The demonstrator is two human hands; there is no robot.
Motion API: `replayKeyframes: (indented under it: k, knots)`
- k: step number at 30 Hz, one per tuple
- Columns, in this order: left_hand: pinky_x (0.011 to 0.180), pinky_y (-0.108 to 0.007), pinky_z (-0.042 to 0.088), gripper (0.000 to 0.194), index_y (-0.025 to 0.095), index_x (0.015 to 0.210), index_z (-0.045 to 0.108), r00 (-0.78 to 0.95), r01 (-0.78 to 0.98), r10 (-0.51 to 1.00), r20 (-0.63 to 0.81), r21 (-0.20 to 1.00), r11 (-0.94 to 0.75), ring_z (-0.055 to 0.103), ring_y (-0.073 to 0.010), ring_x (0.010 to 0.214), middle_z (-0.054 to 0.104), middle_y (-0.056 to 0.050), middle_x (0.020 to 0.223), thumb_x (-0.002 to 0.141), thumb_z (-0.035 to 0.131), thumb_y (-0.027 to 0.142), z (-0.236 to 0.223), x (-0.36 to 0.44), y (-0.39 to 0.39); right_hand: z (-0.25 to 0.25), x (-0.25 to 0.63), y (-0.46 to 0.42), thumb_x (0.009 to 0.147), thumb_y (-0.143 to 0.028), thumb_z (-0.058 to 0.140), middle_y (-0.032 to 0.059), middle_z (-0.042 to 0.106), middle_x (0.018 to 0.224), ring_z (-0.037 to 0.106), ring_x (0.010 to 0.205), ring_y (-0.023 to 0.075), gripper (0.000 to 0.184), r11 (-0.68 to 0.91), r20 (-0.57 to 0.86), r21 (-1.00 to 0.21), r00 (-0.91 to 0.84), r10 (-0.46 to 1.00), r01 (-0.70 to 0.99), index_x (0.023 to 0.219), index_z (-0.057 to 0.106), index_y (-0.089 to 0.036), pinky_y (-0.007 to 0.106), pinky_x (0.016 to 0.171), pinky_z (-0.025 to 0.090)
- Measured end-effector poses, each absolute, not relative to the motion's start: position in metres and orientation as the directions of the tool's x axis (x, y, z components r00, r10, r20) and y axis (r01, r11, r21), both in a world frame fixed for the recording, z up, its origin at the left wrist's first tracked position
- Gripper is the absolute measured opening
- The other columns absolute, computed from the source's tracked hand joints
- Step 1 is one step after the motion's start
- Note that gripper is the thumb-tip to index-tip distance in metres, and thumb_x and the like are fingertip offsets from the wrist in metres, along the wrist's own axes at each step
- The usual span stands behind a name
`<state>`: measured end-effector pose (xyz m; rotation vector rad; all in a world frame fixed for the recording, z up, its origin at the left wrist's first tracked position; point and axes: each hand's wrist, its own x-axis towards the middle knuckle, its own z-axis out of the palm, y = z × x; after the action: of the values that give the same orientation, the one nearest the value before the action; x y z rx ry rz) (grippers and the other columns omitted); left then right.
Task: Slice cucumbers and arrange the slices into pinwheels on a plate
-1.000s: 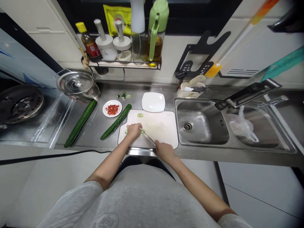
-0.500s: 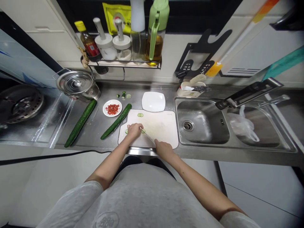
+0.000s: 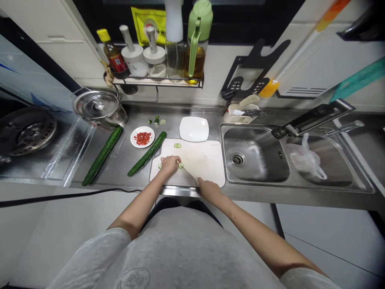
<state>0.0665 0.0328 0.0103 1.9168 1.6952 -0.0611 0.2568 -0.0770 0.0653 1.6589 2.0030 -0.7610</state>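
Note:
On the white cutting board, my left hand presses down with curled fingers on a piece of cucumber, mostly hidden beneath it. A cut cucumber slice shows at its fingertips. My right hand is closed round the handle of a knife, whose thin blade points up-left to that slice. Two thin cucumber slices lie near the board's top edge. A whole cucumber rests against the board's left side.
Behind the board sits a white square plate. To the left are a plate of chopped red chili, another cucumber, cucumber ends and a lidded steel pot. The sink is on the right, a seasoning rack above.
My right hand has shifted very slightly to the right with the knife. My left hand stays in place on the cucumber piece.

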Motion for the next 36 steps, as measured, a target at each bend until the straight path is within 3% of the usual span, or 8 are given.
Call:
replayKeyframes:
  k: [12,17,23,31,36]
  knots:
    - [0.088,-0.041,0.028,0.022,0.026,0.098,0.064,0.213,0.941,0.901,-0.377,0.327,-0.086,0.049,-0.0270,0.107,0.061,-0.007,0.110,0.079,0.054,0.021,0.011,0.070,0.023,0.066,0.278,-0.094,0.090,-0.015,0.035,0.0142,0.068,0.095,0.064,0.093,0.0247,0.028,0.116,-0.655,-0.141,-0.180,0.734,0.983,0.114,0.048,-0.017,0.030,0.070,0.038]
    - [0.086,-0.040,0.028,0.018,0.025,0.094,0.062,0.220,0.933,0.900,-0.378,0.350,-0.081,0.051,-0.0256,0.105,0.063,-0.006,0.107,0.078,0.054,0.019,0.010,0.071,0.024,0.064,0.295,-0.095,0.093,-0.025,0.037,0.0116,0.067,0.095,0.062,0.087,0.0220,0.022,0.068,-0.623,-0.251,-0.215,0.752,0.966,0.107,0.051,-0.019,0.026,0.063,0.032]
    - [0.086,-0.038,0.028,0.011,0.023,0.083,0.061,0.210,0.916,0.906,-0.367,0.399,-0.051,0.057,-0.0221,0.095,0.068,-0.002,0.091,0.079,0.053,0.015,0.014,0.076,0.022,0.047,0.312,-0.104,0.096,-0.031,0.035,0.0073,0.067,0.086,0.060,0.079,0.0180,0.023,-0.120,-0.540,-0.358,-0.100,0.836,0.926,0.106,0.051,-0.018,0.024,0.061,0.028]
    - [0.088,-0.036,0.032,0.009,0.024,0.085,0.063,0.081,0.836,0.929,-0.361,0.533,0.134,0.061,-0.0165,0.083,0.070,0.002,0.086,0.079,0.060,0.031,0.028,0.052,0.008,0.038,0.312,-0.107,0.096,-0.032,0.036,0.0079,0.067,0.090,0.061,0.084,0.0189,0.024,-0.145,-0.560,-0.387,-0.107,0.822,0.911,0.107,0.053,-0.019,0.023,0.062,0.028]
    - [0.087,-0.035,0.033,0.012,0.025,0.086,0.064,-0.097,0.818,0.925,-0.368,0.500,0.284,0.061,-0.0161,0.083,0.070,0.003,0.087,0.078,0.062,0.034,0.029,0.011,0.003,0.037,0.311,-0.104,0.096,-0.034,0.034,0.0086,0.068,0.090,0.061,0.082,0.0197,0.027,-0.127,-0.557,-0.383,-0.119,0.822,0.915,0.108,0.053,-0.019,0.024,0.061,0.028]
